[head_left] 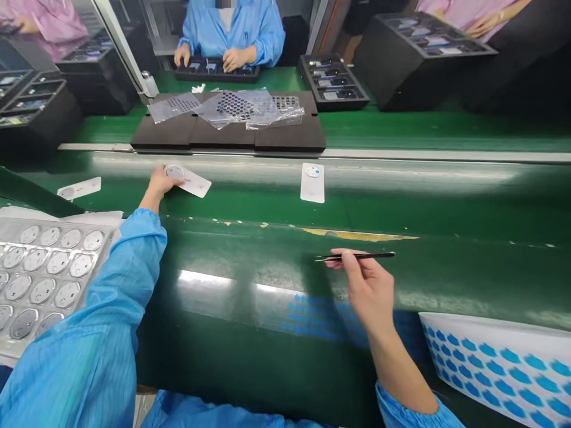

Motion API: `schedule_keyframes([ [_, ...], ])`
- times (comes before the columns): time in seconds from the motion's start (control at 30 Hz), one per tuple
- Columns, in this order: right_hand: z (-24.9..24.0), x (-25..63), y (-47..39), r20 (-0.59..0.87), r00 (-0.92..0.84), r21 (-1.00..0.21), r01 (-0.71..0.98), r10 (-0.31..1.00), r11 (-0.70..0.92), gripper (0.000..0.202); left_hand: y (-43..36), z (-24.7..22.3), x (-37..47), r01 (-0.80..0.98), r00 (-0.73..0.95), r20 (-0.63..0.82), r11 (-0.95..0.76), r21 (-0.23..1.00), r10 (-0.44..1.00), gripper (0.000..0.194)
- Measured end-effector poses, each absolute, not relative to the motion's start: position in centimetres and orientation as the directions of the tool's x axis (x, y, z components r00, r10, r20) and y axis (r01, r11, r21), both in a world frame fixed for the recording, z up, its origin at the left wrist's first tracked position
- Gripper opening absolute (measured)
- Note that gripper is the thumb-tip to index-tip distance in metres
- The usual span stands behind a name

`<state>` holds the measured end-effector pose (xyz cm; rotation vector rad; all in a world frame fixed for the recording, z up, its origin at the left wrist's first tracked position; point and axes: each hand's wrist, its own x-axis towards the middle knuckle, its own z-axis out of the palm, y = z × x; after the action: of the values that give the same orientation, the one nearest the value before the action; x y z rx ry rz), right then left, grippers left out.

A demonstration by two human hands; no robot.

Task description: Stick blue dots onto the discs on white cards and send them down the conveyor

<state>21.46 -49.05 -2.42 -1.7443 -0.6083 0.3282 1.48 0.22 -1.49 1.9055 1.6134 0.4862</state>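
Observation:
My left hand (pixel 161 182) reaches out over the green belt, its fingers closed on a white card (pixel 196 182) with a round clear-rimmed disc at its near end. Black tweezers (pixel 375 255) are pinched in my right hand (pixel 363 279), tips pointing left above the green worktop. Beyond them on the belt lies another white card (pixel 313 189), with a round piece and a small blue dot at its top. At far left, a third white card (pixel 87 188) rests at a slant. Below it, a clear plastic tray (pixel 100 229) holds rows of round discs.
A white sheet of blue stickers (pixel 491 368) curls up at lower right. Black foam blocks (pixel 223 139) carry perforated plastic sheets (pixel 236 107). Across the bench, a co-worker in blue (pixel 232 35) handles a black tray (pixel 214 71). Black tray stacks (pixel 419 71) stand at both sides.

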Motion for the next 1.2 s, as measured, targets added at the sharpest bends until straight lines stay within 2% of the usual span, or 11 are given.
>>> schedule_keyframes([
  [0.07, -2.8, 19.5, -49.8, 0.012, 0.75, -0.985, 0.122, 0.661, -0.12, 0.035, -1.4, -1.1, 1.6, 0.57, 0.318, 0.02, -0.208, 0.795, 0.948, 0.07],
  [0.17, -3.6, 16.9, -51.2, -0.076, 0.612, -0.988, 0.061, 0.787, -0.143, 0.029, -7.0, 1.0, 1.3, 0.24, 0.459, 0.147, -0.282, 0.929, 0.876, 0.077],
  [0.23, -4.1, 15.5, -52.1, -0.116, 0.535, -0.982, 0.064, 0.837, -0.177, 0.027, -12.6, 2.5, 0.8, 0.214, 0.609, 0.031, -0.201, 0.956, 0.792, 0.08],
  [0.33, -4.8, 14.3, -53.1, -0.155, 0.469, -0.974, 0.074, 0.87, -0.213, 0.025, -21.1, 2.9, -0.2, 0.224, 0.891, -0.165, -0.094, 0.97, 0.422, 0.064],
  [0.4, -5.1, 14.0, -53.6, -0.149, 0.455, -0.97, 0.106, 0.878, -0.22, 0.023, -25.4, 1.6, -1.0, 0.244, 0.961, -0.217, -0.151, 0.958, 0.174, 0.056],
  [0.47, -5.4, 14.0, -53.9, -0.118, 0.438, -0.961, 0.176, 0.891, -0.214, 0.022, -28.3, -0.3, -1.8, 0.218, 0.976, -0.205, -0.315, 0.924, 0.075, 0.055],
  [0.57, -5.6, 14.2, -54.1, -0.062, 0.406, -0.936, 0.294, 0.912, -0.194, 0.02, -30.3, -2.4, -2.5, 0.152, 0.988, -0.137, -0.608, 0.779, 0.071, 0.057],
  [0.67, -5.6, 14.3, -54.2, -0.037, 0.377, -0.921, 0.347, 0.925, -0.179, 0.018, -30.8, -3.0, -2.7, 0.13, 0.99, -0.124, -0.766, 0.629, 0.066, 0.053],
  [0.83, -5.6, 14.3, -54.5, -0.034, 0.372, -0.935, 0.316, 0.928, -0.161, 0.016, -31.0, -3.0, -2.9, 0.107, 0.992, -0.12, -0.811, 0.575, 0.045, 0.051],
  [1.03, -5.0, 14.3, -53.3, -0.178, 0.453, -0.978, 0.014, 0.873, -0.206, 0.019, -31.0, -3.2, -3.0, 0.074, 0.991, -0.133, -0.849, 0.524, 0.005, 0.061],
  [1.2, -4.1, 13.9, -49.4, -0.285, 0.456, -0.958, -0.128, 0.843, -0.255, 0.029, -31.0, -3.2, -3.1, 0.07, 0.99, -0.139, -0.872, 0.485, 0.003, 0.058],
])
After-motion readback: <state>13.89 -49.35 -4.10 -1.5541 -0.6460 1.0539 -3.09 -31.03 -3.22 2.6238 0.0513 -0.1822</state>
